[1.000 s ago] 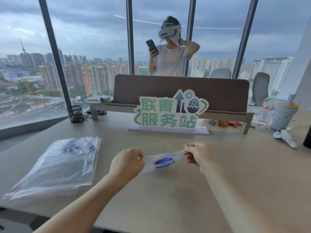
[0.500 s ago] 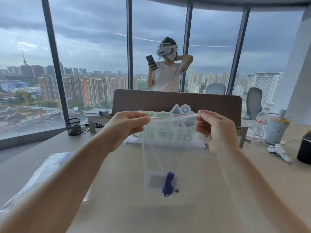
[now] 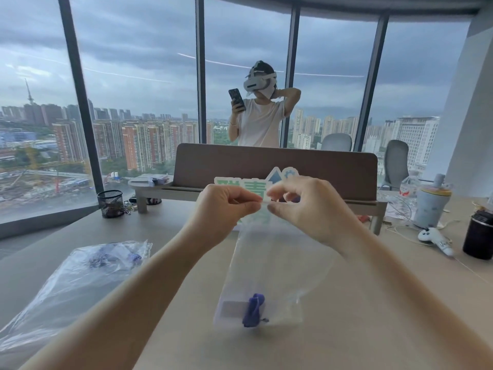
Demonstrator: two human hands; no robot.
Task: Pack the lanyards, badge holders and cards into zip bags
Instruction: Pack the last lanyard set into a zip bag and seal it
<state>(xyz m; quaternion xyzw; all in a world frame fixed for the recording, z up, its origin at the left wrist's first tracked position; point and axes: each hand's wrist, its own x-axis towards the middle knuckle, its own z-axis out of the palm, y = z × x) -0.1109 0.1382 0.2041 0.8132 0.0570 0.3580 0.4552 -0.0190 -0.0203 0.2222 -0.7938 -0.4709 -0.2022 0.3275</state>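
A clear zip bag (image 3: 269, 263) hangs upright above the desk, held by its top edge. My left hand (image 3: 226, 206) and my right hand (image 3: 304, 206) pinch that edge side by side, fingertips almost touching. At the bag's bottom lie a bunched blue lanyard (image 3: 253, 309) and a pale card or badge holder (image 3: 232, 309). The zip strip itself is mostly hidden by my fingers.
A pile of clear bags with blue lanyards (image 3: 80, 279) lies on the desk (image 3: 386, 303) at left. Behind stand a green sign (image 3: 253, 186), a brown divider (image 3: 333, 169), a mesh pen cup (image 3: 110, 203). At right: a white controller (image 3: 434, 237), a dark cup (image 3: 478, 236), a tumbler (image 3: 433, 206). A person stands behind the divider.
The bag was lifted from near the desk and hung upright. My hands, apart at its two top corners half a second ago, have come together at the middle of the top edge.
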